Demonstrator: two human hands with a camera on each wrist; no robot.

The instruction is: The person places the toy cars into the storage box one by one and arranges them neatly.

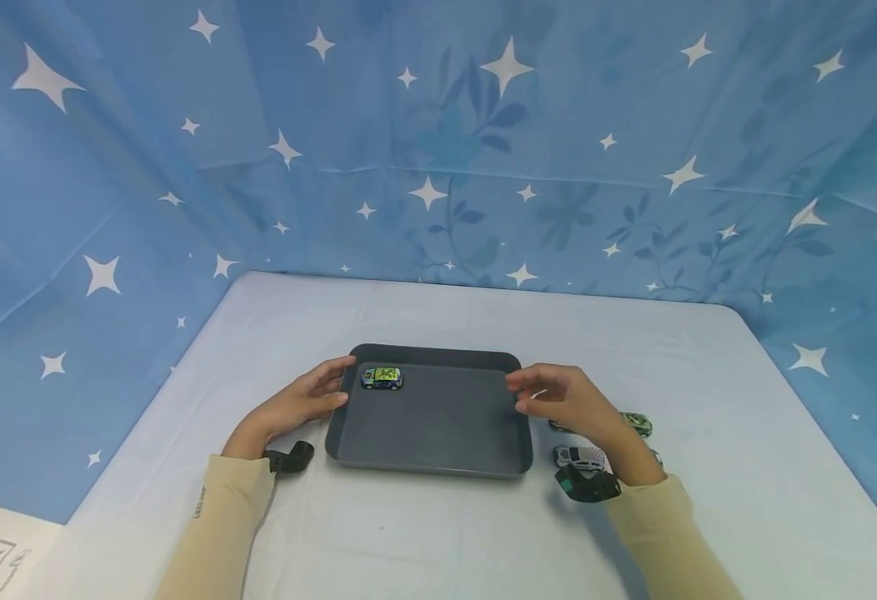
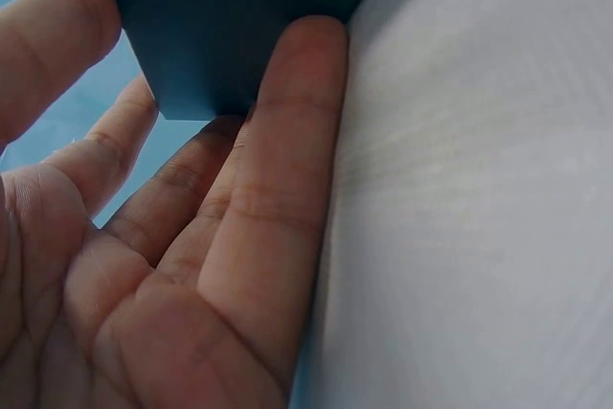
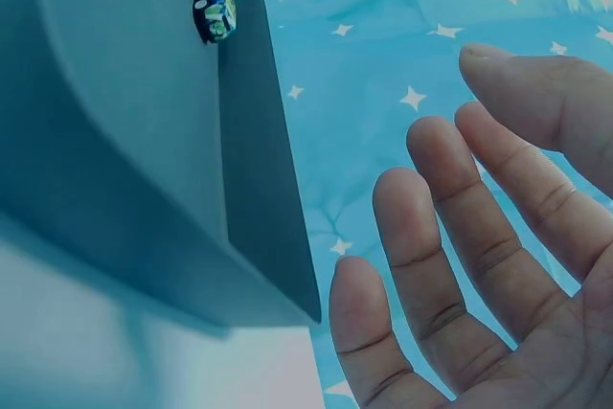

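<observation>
A dark grey rectangular tray (image 1: 438, 425) lies on the white-covered table. Inside it, near the far left corner, sits a small yellow-green and blue toy car (image 1: 382, 379). My left hand (image 1: 307, 398) is at the tray's left side, its fairly straight fingers touching the outer wall in the left wrist view. At the opposite side is my right hand (image 1: 562, 396), fingers loosely bent and holding nothing. In the right wrist view these fingers (image 3: 407, 222) are spread beside the tray's wall, with a gap between.
Right of the tray, partly hidden by my right hand and wrist, are several more toy cars, among them a silver one (image 1: 579, 457) and a green one (image 1: 637, 424). A blue star-patterned cloth (image 1: 423, 150) hangs behind the table. Printed white material (image 1: 3, 546) shows at lower left.
</observation>
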